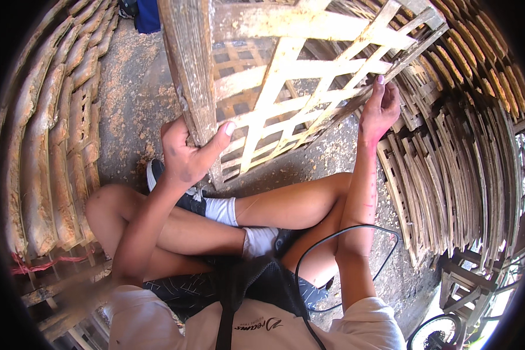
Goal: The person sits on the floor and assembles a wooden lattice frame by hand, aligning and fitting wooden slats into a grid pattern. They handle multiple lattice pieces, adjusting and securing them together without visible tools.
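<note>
The wooden lattice panel (309,69) is held tilted at the upper centre of the frame. Its thick rail (189,76) is gripped near the lower end by the left hand (188,153), the thumb being laid along the inner side. The opposite rim is met by the right hand's fingertips (381,79); whether it is firmly pinched there cannot be told. For good control, the weight is best borne by the thick rail, the thin slats being spared pressure. The panel should be kept off the stack (443,186) at right, and splinters guarded against.
</note>
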The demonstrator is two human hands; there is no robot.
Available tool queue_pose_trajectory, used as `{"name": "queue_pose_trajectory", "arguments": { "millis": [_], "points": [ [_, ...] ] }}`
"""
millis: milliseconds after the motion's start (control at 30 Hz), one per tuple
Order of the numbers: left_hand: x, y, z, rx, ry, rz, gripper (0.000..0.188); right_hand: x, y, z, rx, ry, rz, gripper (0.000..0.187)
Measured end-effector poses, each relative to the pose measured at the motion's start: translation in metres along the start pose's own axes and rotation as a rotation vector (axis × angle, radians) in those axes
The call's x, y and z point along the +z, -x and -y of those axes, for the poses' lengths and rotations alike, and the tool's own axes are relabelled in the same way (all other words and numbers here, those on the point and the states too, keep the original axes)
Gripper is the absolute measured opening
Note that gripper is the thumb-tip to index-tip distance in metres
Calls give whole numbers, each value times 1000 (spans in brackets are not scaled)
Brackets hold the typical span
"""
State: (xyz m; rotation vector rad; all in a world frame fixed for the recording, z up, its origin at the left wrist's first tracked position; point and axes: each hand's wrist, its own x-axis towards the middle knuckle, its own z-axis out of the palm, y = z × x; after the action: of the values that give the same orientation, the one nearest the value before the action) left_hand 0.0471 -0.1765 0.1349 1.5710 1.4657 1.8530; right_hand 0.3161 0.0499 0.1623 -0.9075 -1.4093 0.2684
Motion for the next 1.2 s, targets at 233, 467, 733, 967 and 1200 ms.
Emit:
{"name": "queue_pose_trajectory", "arguments": {
  "millis": [233,467,733,967,1200],
  "points": [
    [2,-2,-3,155,-126,-22,18,5,-24,28,-87,32,-92,35],
    [3,2,-2,100,-78,-36,19,6,-31,42,-198,412,-182,42],
    [4,1,-2,219,-145,-30,18,2,-28,58,-229,523,-154,33],
    [5,2,-4,157,-119,-31,19,1,-25,56,-111,51,-239,25],
    [5,0,-3,274,-132,-26,20,-4,-32,49,-117,292,-207,36]
  ]
}}
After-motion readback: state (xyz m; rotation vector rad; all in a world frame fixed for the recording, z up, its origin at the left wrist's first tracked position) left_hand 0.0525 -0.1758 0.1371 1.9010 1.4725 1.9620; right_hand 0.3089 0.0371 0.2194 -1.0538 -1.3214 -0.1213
